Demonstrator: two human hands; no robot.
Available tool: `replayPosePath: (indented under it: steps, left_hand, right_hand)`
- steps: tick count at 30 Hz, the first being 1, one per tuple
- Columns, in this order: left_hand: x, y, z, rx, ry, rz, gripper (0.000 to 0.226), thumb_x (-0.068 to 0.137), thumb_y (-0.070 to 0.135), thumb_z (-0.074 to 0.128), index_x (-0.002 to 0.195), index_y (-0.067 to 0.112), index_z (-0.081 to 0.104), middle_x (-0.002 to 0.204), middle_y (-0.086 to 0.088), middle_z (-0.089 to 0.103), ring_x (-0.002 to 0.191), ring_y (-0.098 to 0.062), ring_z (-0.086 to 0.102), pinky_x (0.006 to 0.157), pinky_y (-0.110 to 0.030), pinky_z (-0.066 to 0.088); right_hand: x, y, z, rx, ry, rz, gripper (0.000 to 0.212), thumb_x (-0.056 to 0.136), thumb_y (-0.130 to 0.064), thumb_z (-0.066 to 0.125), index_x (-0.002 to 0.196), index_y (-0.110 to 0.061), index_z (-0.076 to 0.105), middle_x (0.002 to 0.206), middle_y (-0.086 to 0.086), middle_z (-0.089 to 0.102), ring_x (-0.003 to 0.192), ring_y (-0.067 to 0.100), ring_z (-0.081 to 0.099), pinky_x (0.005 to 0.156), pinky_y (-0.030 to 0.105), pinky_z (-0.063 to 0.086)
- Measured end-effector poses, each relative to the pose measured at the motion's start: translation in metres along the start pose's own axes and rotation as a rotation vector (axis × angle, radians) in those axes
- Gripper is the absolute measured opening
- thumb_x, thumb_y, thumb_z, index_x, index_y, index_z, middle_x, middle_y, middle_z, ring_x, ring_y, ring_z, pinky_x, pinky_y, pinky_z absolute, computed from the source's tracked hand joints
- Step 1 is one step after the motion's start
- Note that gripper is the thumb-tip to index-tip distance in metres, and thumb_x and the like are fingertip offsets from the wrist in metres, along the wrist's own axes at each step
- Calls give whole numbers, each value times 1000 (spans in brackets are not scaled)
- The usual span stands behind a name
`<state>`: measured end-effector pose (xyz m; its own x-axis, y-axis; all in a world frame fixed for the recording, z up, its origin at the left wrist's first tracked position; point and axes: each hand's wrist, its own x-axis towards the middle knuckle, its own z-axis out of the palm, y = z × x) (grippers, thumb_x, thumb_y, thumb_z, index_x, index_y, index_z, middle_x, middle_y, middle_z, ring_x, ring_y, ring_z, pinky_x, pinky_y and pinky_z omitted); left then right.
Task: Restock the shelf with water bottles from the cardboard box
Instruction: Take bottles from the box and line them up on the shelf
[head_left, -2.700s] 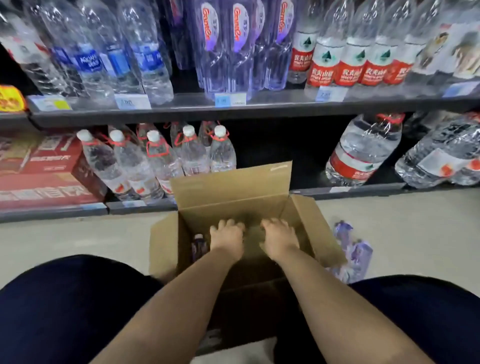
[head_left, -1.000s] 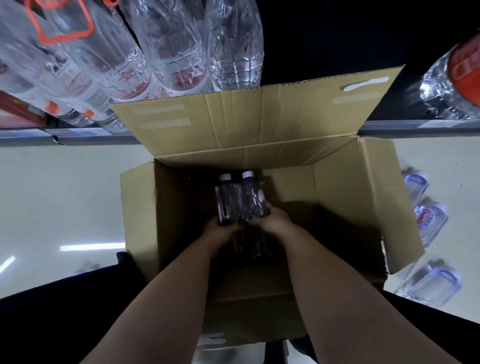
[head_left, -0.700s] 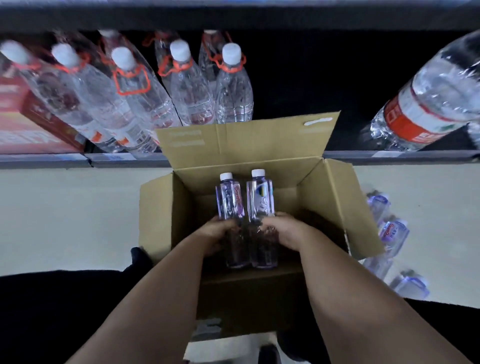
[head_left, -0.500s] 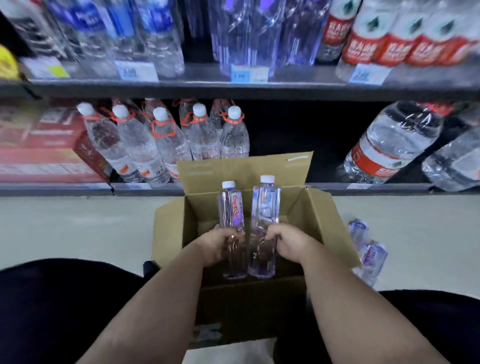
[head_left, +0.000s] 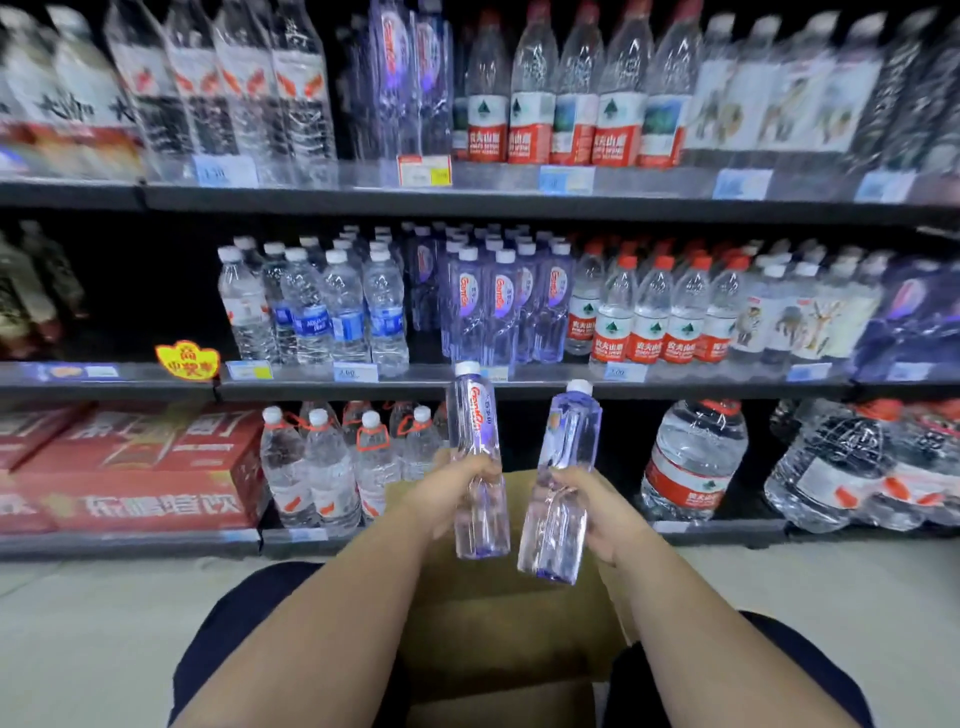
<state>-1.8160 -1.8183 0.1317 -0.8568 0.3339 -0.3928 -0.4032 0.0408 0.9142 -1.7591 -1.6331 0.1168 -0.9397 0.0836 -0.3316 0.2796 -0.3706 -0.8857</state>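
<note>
My left hand grips a clear purple-tinted water bottle with a white cap, held upright. My right hand grips a second such bottle, tilted slightly right. Both bottles are lifted above the open cardboard box, which sits on the floor between my knees. Straight ahead on the middle shelf stands a block of matching purple bottles, just above the caps of the two I hold.
Blue-labelled bottles stand left of the purple block, red-labelled ones to its right. The bottom shelf holds handled bottles, red cartons and large jugs. The top shelf is packed with tall bottles.
Both hands went into the box, each took a bottle and raised it out. My view has tilted up from the box to the middle shelf.
</note>
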Motion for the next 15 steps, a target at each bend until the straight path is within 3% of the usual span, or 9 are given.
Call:
replayPosePath:
  steps: [2,3,6,9,12,15]
  left_hand:
    - [-5,15,1,-28,-16,66,36,82,10,68,86,30,38,104,-1,59,89,-18,58,89,-42,54]
    - [-7,22,1,-51,-22,88,39,81,10,70,83,31,36,109,-5,63,91,-19,60,90,-43,52]
    - [-10,34,-2,-81,-28,156,32,82,13,73,91,23,45,106,-10,69,85,-15,64,79,-35,55]
    - [-15,47,2,-60,23,229,32,80,21,76,100,15,52,102,-4,70,82,-9,63,64,-26,50]
    - [-14,56,4,-97,76,258,27,80,25,76,100,19,58,97,1,71,80,-7,62,61,-26,44]
    - [-8,68,7,-237,41,241,30,81,26,76,107,17,65,104,-4,72,96,-20,66,68,-37,55]
  right_hand:
    - [-2,-15,0,31,14,-44,35,64,-15,77,92,-8,58,84,14,67,72,28,65,77,46,52]
    - [-4,-22,1,22,8,-56,40,59,-19,81,91,-11,59,88,14,66,76,29,64,79,47,51]
    - [-6,-38,5,-63,36,-118,38,64,-27,79,98,-16,65,97,10,68,91,30,64,88,46,51]
    - [-11,-54,17,-74,13,-192,62,65,-26,78,122,-12,59,113,13,70,102,31,66,101,51,46]
    - [-16,-64,26,34,-8,-232,29,87,-7,52,114,-5,61,104,15,71,90,27,67,91,42,51]
    - [-11,-67,29,239,-67,-252,33,80,-16,54,110,-6,64,104,23,66,83,28,63,86,44,50]
